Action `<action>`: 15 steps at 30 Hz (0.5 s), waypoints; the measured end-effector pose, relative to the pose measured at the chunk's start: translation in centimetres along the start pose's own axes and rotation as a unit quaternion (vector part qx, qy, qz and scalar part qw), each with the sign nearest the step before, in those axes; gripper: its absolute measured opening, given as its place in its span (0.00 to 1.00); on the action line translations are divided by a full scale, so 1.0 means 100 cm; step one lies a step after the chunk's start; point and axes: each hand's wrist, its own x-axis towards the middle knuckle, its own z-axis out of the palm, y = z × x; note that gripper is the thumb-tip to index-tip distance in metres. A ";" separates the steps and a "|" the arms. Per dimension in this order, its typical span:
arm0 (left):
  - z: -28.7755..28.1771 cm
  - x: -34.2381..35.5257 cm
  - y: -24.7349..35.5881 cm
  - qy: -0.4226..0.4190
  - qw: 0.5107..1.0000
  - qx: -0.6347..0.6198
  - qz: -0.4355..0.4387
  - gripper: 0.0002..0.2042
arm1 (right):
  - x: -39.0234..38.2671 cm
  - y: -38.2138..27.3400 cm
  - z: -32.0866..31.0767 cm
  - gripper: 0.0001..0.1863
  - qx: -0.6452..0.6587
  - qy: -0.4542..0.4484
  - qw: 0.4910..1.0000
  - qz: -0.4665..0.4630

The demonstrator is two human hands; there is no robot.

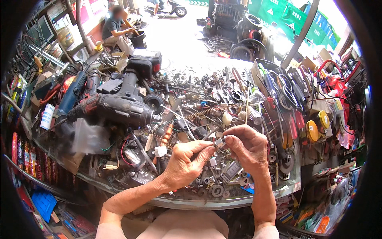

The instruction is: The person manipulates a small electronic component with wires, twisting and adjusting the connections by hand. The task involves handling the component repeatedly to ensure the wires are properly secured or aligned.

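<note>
Above the cluttered bench, my two hands meet at a small grey-white block (219, 142), which looks like a connector. My right hand (252, 149) holds it between thumb and forefinger. From the other side my left hand (186, 163) pinches with thumb and forefinger at the block's left edge. Whatever lies between those left fingertips is too small to make out. Just below the block is a small white plastic piece (213, 161). A larger white connector (160, 151) lies left of my left hand.
A black cordless impact wrench (123, 105) and a blue power tool (73, 93) lie at the left. Loose nuts, washers (217, 191) and springs cover the glass-edged bench. A bin of pliers and cables (278, 87) stands right. Another person (115, 30) sits far left.
</note>
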 end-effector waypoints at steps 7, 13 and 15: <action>0.002 -0.001 -0.002 0.014 1.000 0.028 0.000 0.08 | 0.000 0.000 0.005 0.10 -0.144 0.043 0.982 -0.114; 0.001 -0.001 -0.006 0.029 0.991 0.078 0.104 0.07 | 0.000 0.003 0.007 0.13 -0.234 0.066 0.954 -0.177; 0.000 0.001 -0.006 0.027 0.986 0.097 0.130 0.07 | 0.000 0.006 0.006 0.14 -0.240 0.065 0.952 -0.179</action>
